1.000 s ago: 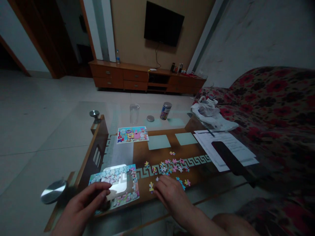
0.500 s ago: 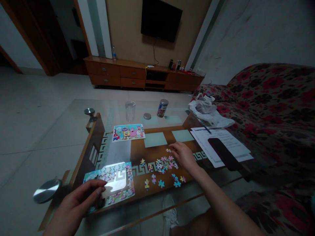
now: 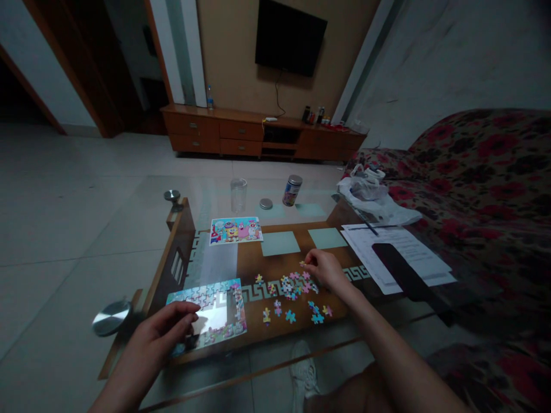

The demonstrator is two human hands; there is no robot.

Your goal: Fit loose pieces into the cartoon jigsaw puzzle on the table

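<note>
A partly assembled jigsaw puzzle (image 3: 236,301) lies at the left front of the glass table, its border joined and a bare patch in its middle. Over its left side hovers my left hand (image 3: 166,327), fingers loosely curved, thumb apart from them, nothing visible between. My right hand (image 3: 326,271) pinches a small puzzle piece (image 3: 302,264) at the far side of the loose pieces (image 3: 293,285), which lie scattered between my hands. Behind the puzzle rests a cartoon reference picture (image 3: 236,231).
Farther back stand a clear glass jar (image 3: 238,195) and a printed tin (image 3: 292,191), with a round lid (image 3: 266,203) between them. To the right are papers (image 3: 413,258), a black phone-like object (image 3: 394,267) and a plastic bag (image 3: 379,201). A flowered sofa (image 3: 482,172) borders the right side.
My right fingertips have closed on the puzzle piece they were reaching toward. The whole view has shifted, so things appear farther right. My left hand stays over the puzzle.
</note>
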